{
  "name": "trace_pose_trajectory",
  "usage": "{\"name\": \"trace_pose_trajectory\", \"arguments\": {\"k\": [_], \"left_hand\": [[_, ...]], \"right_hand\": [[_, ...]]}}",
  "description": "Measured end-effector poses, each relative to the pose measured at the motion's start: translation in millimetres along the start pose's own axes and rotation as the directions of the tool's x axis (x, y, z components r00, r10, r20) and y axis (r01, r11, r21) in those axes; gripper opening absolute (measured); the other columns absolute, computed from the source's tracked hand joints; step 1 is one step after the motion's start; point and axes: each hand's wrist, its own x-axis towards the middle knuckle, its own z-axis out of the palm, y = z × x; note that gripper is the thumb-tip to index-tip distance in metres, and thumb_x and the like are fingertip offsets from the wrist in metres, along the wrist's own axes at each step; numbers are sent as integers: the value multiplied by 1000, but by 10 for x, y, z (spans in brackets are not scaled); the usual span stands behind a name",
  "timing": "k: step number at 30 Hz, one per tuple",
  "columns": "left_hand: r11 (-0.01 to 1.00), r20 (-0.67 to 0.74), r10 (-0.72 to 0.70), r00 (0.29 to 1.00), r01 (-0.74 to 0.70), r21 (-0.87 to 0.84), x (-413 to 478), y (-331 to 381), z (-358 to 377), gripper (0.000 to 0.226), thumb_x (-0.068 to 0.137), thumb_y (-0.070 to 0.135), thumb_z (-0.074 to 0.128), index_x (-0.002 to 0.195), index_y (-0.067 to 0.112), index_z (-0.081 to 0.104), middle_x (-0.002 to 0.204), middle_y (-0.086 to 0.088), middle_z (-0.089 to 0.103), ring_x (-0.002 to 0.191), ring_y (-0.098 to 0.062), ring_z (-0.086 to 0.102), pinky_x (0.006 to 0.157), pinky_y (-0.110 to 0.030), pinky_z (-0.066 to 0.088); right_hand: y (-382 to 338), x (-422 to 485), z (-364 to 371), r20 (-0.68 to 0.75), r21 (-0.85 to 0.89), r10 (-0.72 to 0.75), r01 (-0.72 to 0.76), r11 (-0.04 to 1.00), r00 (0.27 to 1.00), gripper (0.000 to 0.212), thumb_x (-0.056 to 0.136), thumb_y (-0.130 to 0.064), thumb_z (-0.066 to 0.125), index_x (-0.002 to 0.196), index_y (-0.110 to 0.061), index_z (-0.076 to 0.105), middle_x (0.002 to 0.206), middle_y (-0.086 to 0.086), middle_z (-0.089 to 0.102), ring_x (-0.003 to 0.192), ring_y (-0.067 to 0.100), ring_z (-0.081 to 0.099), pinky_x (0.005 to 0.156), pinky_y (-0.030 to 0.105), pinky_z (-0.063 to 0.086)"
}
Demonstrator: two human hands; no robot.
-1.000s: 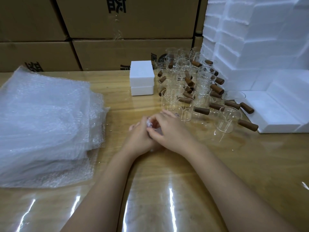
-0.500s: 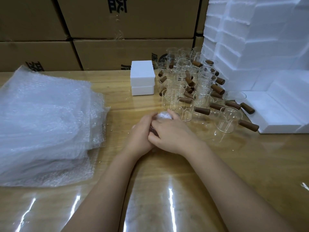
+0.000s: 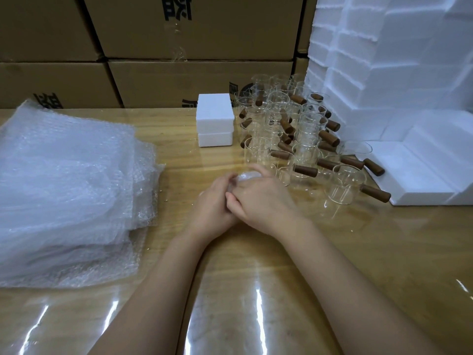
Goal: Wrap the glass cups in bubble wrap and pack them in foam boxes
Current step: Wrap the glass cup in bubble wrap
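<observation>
Glass cup (image 3: pixel 244 176), nearly hidden inside a sheet of bubble wrap, sits at the middle of the wooden worktop (image 3: pixel 358 252) between both hands. The left hand (image 3: pixel 212 204) and right hand (image 3: pixel 263 201) each have their grip curled round the bundle, fingers overlapping. To finish this wrap well, the loose ends probably need tucking in snugly, with only gentle pressure on the glass. Bare cups (image 3: pixel 304 152) with brown handles stand just beyond. A bubble wrap stack (image 3: pixel 66 190) lies to the left, and a small foam box (image 3: pixel 215 119) stands behind.
</observation>
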Motion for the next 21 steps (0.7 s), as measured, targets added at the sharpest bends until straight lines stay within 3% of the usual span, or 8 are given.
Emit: {"name": "trace_pose_trajectory", "arguments": {"k": [3, 10, 13, 15, 18, 21], "left_hand": [[1000, 12, -11, 1000, 11, 3, -12, 1, -10, 73, 70, 38, 51, 140, 18, 40, 132, 3, 53, 120, -16, 51, 100, -44, 41], [1000, 15, -26, 1000, 26, -6, -25, 9, -12, 70, 72, 37, 50, 139, 23, 39, 125, 10, 53, 116, -13, 52, 99, -41, 42], [1000, 12, -16, 1000, 16, -7, -28, 6, -13, 69, 72, 35, 51, 139, 22, 40, 122, 13, 51, 116, -12, 52, 99, -42, 42], [1000, 10, -21, 1000, 21, -5, -20, -2, -12, 69, 72, 37, 54, 138, 20, 41, 127, 8, 54, 117, -13, 53, 98, -44, 43], [1000, 24, -18, 1000, 18, 4, 2, -3, -13, 70, 71, 41, 58, 136, 17, 44, 128, 1, 56, 117, -18, 54, 95, -46, 44], [1000, 18, -8, 1000, 8, 21, 10, 1, -3, 77, 70, 48, 62, 136, 13, 44, 131, -2, 55, 120, -19, 52, 97, -44, 43]], "right_hand": [[-19, -7, 75, -11, 45, 0, 0, 999, 1000, 48, 99, -33, 22, 122, -17, 61, 118, -4, 66, 114, 6, 53, 118, 30, -2], [-52, 38, 156, -44, 107, 25, -20, 994, 999, 46, 95, -31, 28, 110, -12, 67, 110, 0, 69, 111, 8, 54, 116, 25, 0], [-21, 7, 137, -60, 141, -3, 11, 990, 998, 41, 96, -30, 32, 114, -13, 64, 115, -1, 67, 114, 9, 53, 118, 28, 1], [7, -24, 81, -63, 148, -25, 34, 988, 998, 35, 95, -30, 37, 105, -15, 66, 107, -1, 69, 107, 13, 57, 118, 33, 5], [70, -36, -14, -239, 109, 0, 27, 994, 971, 29, 90, -31, 47, 78, -15, 69, 81, -1, 70, 81, 19, 64, 112, 37, 19], [124, -49, -50, -474, 119, 76, -21, 993, 877, 33, 85, -29, 46, 65, -15, 69, 65, -1, 68, 64, 19, 63, 103, 36, 31]]}}
